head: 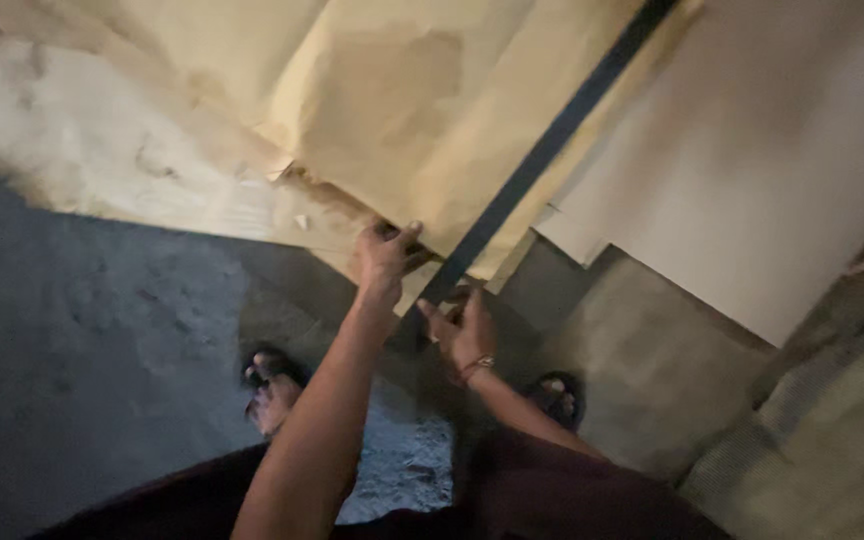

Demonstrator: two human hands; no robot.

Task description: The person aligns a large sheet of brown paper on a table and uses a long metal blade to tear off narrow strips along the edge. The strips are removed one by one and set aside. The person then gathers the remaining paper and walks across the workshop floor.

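Observation:
My left hand [386, 256] grips the near edge of a large sheet of brown paper [392, 110] that lies spread over the floor. A long dark strip [542, 150], flat like a ruler or strap, runs diagonally across the paper from the upper right down to my hands. My right hand [462, 330], with a bracelet at the wrist, pinches the strip's near end just below the paper's edge. Both arms reach forward from my dark red clothing.
More brown sheets [102, 140] lie overlapped at the left, and a pale board [782, 170] lies at the right. The grey concrete floor [102, 330] is rough and dim. My sandalled feet [270, 392] stand just under my hands. A woven mat [832, 440] shows at lower right.

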